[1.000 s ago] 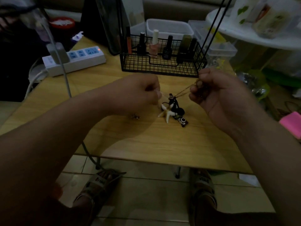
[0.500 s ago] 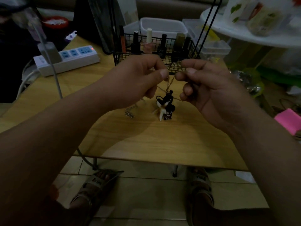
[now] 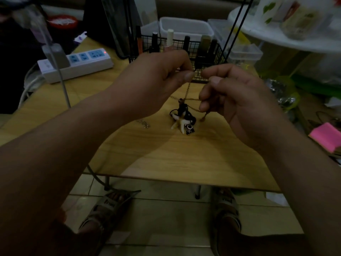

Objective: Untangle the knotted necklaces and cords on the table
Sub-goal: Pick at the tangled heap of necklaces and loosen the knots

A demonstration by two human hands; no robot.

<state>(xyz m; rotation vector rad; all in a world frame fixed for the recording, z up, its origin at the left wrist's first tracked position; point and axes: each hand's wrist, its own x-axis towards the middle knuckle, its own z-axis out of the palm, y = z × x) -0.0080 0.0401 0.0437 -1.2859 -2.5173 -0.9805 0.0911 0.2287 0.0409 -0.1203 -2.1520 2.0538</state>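
Tan cord (image 3: 188,89) pinched between thumb and forefinger of my left hand (image 3: 158,80) | my right hand (image 3: 238,100) curls on another strand just beside | black knot (image 3: 181,109) with white star pendant (image 3: 180,124) hangs below, down at the wooden worktop (image 3: 184,156) | wire basket (image 3: 220,54) behind.

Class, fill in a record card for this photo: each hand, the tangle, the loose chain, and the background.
left hand: pinches tan cord
right hand: holds the same tan cord
tangle: black cord and white star pendant, below the hands
silver chain: lies on table
behind: wire basket, power strip
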